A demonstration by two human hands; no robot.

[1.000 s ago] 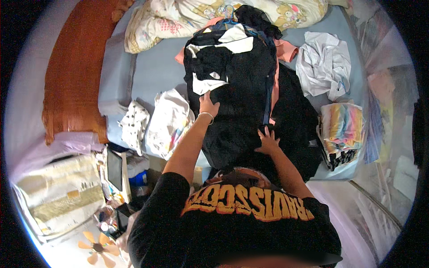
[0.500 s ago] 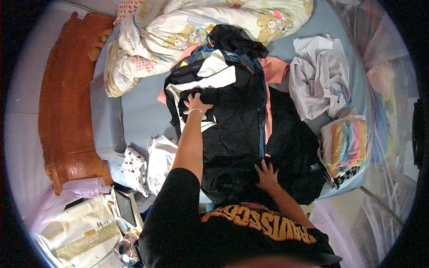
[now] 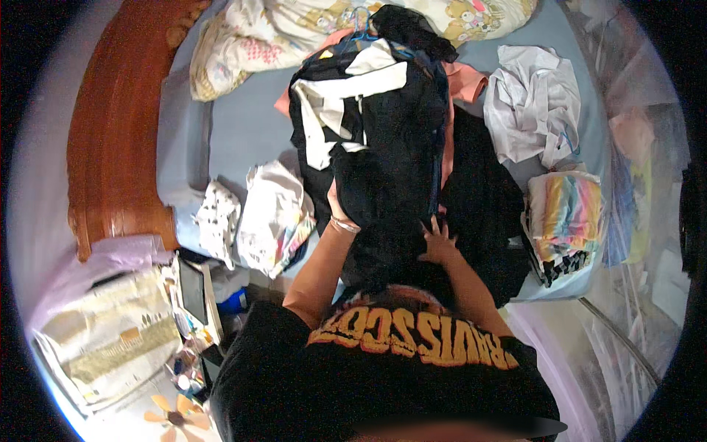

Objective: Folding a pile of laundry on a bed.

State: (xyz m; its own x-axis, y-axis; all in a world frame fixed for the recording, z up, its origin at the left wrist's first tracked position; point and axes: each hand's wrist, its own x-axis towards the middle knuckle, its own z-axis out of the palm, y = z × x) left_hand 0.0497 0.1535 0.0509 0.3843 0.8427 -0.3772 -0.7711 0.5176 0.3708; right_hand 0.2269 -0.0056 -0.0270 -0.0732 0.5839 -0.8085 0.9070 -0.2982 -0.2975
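Note:
A black garment [image 3: 390,169] with white panels [image 3: 353,85] lies spread over a stack of clothes. At its lower left edge my left hand [image 3: 335,209] grips the cloth; most of its fingers are hidden by a black fold. My right hand [image 3: 440,243] rests on the black cloth at the lower right, fingers spread. Beneath the stack, a salmon-pink garment [image 3: 465,82] shows at both sides. Blue hangers [image 3: 361,23] and a sheer black cloth [image 3: 416,33] lie at the top end. More black fabric [image 3: 482,199] spreads to the right.
White clothes [image 3: 272,214] and a black-spotted white bundle [image 3: 218,221] lie left. At right are a crumpled white shirt [image 3: 532,103] and a folded rainbow-coloured pile [image 3: 565,214]. A bear-print quilt [image 3: 294,44] covers the bed's far side, a brown headboard [image 3: 118,132] its left.
My left hand has moved from on top of the garment down to its left edge, where a black fold now covers the fingers. The right hand stays spread on the cloth; the view has shifted.

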